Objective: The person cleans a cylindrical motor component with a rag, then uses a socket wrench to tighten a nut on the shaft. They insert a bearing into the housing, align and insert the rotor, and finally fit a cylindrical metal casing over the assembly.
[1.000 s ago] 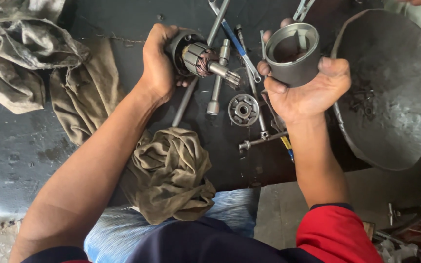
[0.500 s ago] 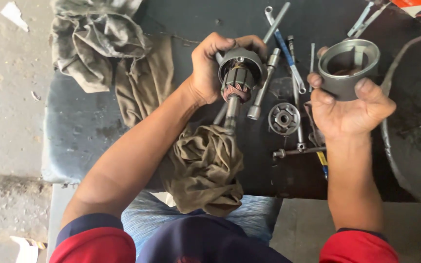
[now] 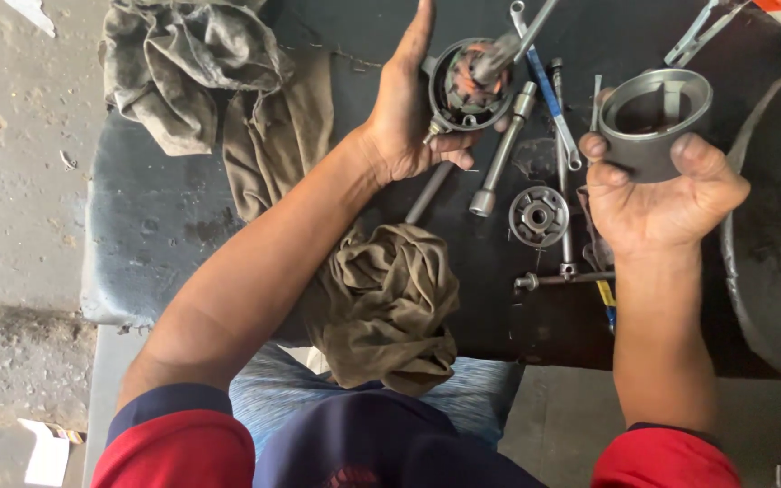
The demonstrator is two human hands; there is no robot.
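Note:
My left hand (image 3: 406, 126) grips a round motor armature (image 3: 469, 86) with copper windings and a steel shaft, its open end turned up toward me. My right hand (image 3: 657, 190) holds a grey metal cylinder housing (image 3: 654, 113) from below, hollow side facing up. Both parts hover over a dark, greasy bench top (image 3: 151, 226). Between my hands, a small round metal end plate (image 3: 538, 216) lies flat on the bench.
Socket extension bars (image 3: 499, 149), a blue-handled spanner (image 3: 553, 104) and a ratchet bar (image 3: 562, 278) lie between my hands. A crumpled olive rag (image 3: 381, 303) hangs over the near edge; more rags (image 3: 192, 68) sit far left. A large dark metal pan (image 3: 775, 244) stands at right.
My left hand has rotated the armature so its shaft points away and its open end faces up. The right hand holds the housing much as before; the view has shifted slightly.

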